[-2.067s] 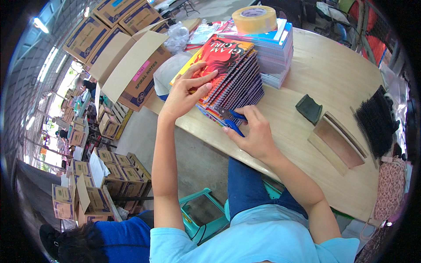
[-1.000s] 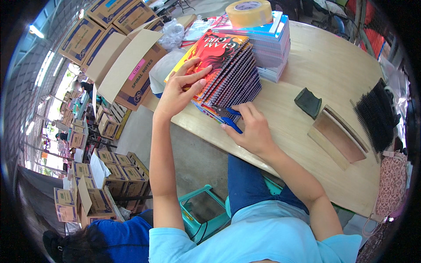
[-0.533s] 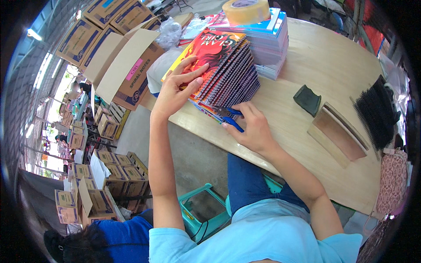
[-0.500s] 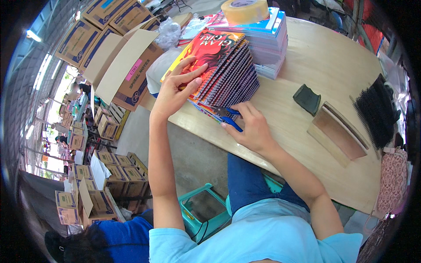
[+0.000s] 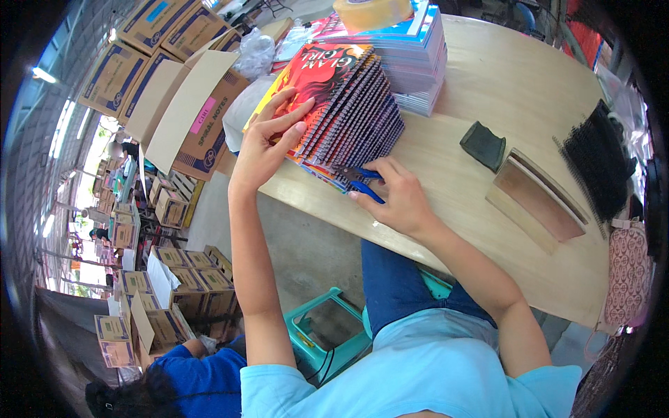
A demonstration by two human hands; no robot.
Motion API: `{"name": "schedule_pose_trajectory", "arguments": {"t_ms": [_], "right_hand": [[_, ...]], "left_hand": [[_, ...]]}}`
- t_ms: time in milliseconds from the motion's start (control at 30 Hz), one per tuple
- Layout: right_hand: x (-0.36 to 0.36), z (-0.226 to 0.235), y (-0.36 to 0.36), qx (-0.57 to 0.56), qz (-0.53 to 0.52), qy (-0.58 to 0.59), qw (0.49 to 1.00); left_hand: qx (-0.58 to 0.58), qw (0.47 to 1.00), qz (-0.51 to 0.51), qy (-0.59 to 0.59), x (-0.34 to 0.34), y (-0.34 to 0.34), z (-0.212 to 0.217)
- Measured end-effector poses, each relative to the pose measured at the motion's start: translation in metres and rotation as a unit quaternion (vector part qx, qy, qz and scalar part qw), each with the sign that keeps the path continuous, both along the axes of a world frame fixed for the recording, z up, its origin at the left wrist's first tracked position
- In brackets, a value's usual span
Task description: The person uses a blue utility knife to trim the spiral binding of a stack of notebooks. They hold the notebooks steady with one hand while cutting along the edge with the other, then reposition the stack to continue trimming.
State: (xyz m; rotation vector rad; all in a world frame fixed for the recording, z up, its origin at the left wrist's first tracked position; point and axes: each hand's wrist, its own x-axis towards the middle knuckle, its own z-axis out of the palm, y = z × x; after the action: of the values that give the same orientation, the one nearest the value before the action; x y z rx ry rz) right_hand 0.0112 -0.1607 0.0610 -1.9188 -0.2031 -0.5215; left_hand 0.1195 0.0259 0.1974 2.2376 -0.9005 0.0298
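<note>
A tall stack of spiral notebooks (image 5: 323,83) with red and yellow covers stands at the table's near left edge, its black coil bindings turned toward the right. My left hand (image 5: 270,143) lies on the top cover with its fingers spread. Blue-handled pliers (image 5: 366,191) are gripped in my right hand (image 5: 398,195). Their jaws reach the coil ends at the lower near corner of the stack; the bindings partly hide the tips. I cannot make out whether the jaws are closed on a wire.
Behind the notebooks stands a stack of books (image 5: 418,63) topped by a tape roll (image 5: 373,12). On the right lie a dark block (image 5: 482,146), a wooden holder (image 5: 536,198), black coils (image 5: 598,164) and a patterned pouch (image 5: 625,275). Cartons (image 5: 202,132) stand left; a person in blue (image 5: 198,380) is lower left.
The whole view has shifted slightly, moving the table and stacks a little left. Both hands keep their places on the notebooks and pliers. The person in blue has shifted, and an arm now shows.
</note>
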Motion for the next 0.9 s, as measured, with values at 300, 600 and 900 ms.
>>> {"name": "schedule_pose_trajectory", "arguments": {"t_ms": [300, 600, 900], "right_hand": [[0.015, -0.004, -0.003, 0.266, 0.166, 0.234, 0.920], [0.003, -0.009, -0.001, 0.060, 0.042, 0.076, 0.994], [-0.002, -0.008, 0.004, 0.022, -0.014, 0.005, 1.000]], "left_hand": [[0.008, 1.000, 0.002, -0.012, 0.002, 0.000, -0.001], [0.004, 1.000, 0.004, -0.004, 0.000, -0.002, 0.000], [0.005, 1.000, -0.001, -0.010, 0.002, 0.000, -0.002]]}}
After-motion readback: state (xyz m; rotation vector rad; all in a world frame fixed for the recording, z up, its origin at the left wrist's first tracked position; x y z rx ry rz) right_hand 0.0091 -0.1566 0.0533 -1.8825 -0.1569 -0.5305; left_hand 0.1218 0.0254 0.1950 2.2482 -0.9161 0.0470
